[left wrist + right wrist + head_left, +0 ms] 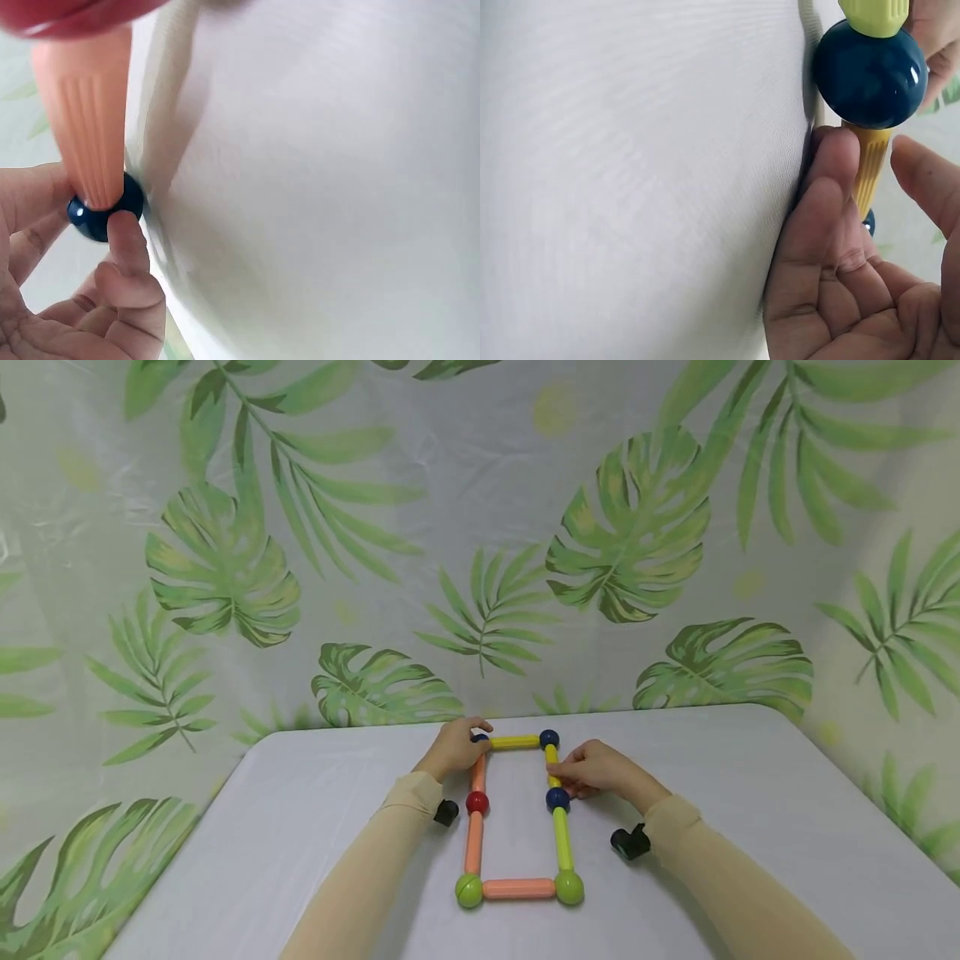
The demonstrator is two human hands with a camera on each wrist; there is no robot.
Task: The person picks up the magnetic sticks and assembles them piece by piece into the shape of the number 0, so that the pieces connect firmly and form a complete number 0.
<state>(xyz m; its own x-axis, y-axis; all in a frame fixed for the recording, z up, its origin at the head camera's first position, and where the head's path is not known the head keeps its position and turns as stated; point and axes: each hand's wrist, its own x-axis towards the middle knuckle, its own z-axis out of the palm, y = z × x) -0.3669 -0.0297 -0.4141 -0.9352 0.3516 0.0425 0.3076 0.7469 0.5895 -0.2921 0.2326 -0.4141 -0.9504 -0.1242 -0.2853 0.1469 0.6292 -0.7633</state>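
A closed rectangle of plastic rods and balls lies on the white table. At its far left corner my left hand pinches a dark blue ball, fingers partly covering it. A salmon rod runs from that ball to a red ball. On the far right side, my right hand has its fingers and thumb around a yellow rod. This rod joins a near dark blue ball to another dark blue ball at the far right corner.
A second yellow rod spans the far end. Nearer me are a lime rod, two lime balls, one the near left ball, and a salmon crosspiece rod. Behind the table hangs a leaf-patterned curtain.
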